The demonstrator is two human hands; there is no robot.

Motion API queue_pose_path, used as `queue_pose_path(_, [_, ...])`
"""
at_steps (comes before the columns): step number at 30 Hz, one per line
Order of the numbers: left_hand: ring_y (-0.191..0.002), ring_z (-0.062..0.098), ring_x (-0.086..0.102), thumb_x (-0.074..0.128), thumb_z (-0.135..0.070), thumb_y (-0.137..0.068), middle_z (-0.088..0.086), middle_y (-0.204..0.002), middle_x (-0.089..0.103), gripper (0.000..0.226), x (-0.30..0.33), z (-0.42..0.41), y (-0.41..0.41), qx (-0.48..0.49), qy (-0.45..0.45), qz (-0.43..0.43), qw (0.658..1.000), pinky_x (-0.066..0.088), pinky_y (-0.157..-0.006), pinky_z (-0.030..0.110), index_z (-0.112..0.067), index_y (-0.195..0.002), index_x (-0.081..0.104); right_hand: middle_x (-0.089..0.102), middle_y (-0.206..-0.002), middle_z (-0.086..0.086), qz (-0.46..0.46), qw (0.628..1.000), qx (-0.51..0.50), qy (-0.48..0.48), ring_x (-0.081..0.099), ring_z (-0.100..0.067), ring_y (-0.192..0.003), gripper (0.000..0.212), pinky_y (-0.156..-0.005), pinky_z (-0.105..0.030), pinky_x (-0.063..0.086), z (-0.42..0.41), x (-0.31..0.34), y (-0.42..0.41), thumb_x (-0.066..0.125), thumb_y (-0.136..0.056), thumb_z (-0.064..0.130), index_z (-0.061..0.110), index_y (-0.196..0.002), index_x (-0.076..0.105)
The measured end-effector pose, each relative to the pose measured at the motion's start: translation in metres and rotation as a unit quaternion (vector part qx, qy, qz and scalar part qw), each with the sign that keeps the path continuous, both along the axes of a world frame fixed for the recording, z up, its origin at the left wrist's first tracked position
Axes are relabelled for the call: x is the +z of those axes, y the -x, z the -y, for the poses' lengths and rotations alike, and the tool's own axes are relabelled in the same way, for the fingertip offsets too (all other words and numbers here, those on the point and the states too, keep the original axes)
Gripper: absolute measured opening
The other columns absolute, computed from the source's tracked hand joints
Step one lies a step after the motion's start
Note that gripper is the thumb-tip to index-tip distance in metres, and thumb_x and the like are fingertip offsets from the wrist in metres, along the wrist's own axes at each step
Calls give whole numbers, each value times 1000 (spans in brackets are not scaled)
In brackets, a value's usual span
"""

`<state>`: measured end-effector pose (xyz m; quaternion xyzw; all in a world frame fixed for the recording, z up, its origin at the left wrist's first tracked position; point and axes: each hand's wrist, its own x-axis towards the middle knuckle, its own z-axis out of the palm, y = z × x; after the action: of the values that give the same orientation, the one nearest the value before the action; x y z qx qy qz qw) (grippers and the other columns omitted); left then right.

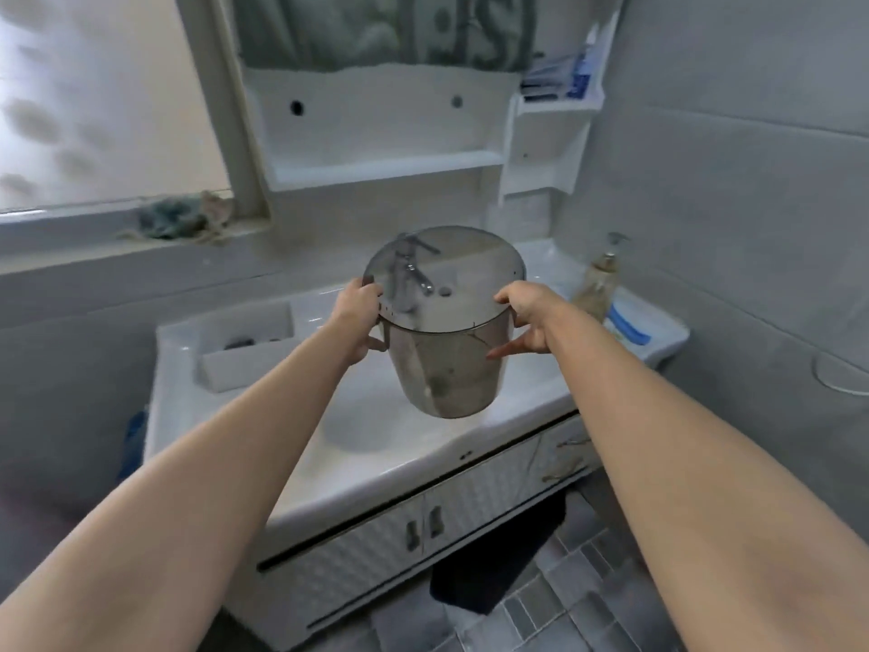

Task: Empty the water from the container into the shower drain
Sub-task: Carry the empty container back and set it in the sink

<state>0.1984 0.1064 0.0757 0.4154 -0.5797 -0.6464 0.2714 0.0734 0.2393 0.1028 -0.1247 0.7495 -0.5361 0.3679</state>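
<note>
A smoky see-through round container [446, 369] hangs in the air above the white sink basin [362, 430], tilted slightly. My left hand [359, 317] grips its rim on the left side. My right hand [529, 322] holds the rim on the right, with fingers spread against the wall of the container. The water level inside is hard to tell; the bottom looks darker. No shower drain is in view.
A chrome faucet [414, 270] shows through the container. A soap pump bottle [599, 280] and a blue item [628, 324] stand on the counter's right. A cabinet [423, 534] sits under the sink, a dark mat [493, 552] on the tiled floor. A rag [178, 218] lies on the window sill.
</note>
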Motion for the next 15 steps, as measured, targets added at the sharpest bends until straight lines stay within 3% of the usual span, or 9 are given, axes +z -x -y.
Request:
queue_pose_path(2, [-60,17,35,32,-8,-93,2,-68,38,21,-5,7,34,-41,5,8,999,45,-59,36,-20,-91,49,29,-147,-10,-12,1000,-27,3,36,-28,-109,42,-61,-48,52,0,-4,27,40,-95,11,13,-137,37])
queue_pose_path(6, [-80,26,42,32,-16,-96,8,-82,43,17,-19,19,85,-89,-35,25,995,49,-55,41,-16,-98,49,35,-143,-6,-9,999,-30,-12,36,-25,-101,40,-56,-51,56,3,-6,74,40,-99,29,19,-137,37])
queue_pose_path(8, [-91,28,42,32,-21,-98,10,-94,45,20,-27,26,109,-91,-64,30,993,50,-56,46,-13,-104,50,36,-139,-5,-10,999,-25,-24,39,-26,-104,41,-53,-48,57,9,-8,99,38,-99,35,19,-137,38])
queue_pose_path(11, [-92,27,41,33,-23,-99,6,-85,44,23,-42,33,144,-81,-97,27,992,50,-54,47,-13,-111,50,33,-146,-6,-13,999,-9,-50,37,-31,-128,43,-44,-45,55,19,-18,140,35,-99,37,19,-139,36])
queue_pose_path(15, [-85,26,42,32,-24,-100,5,-80,42,24,-60,38,193,-35,-131,18,991,49,-67,54,-11,-101,52,33,-146,-9,-14,996,29,-78,41,-35,-122,47,-52,-48,57,41,-28,202,33,-99,41,18,-139,35])
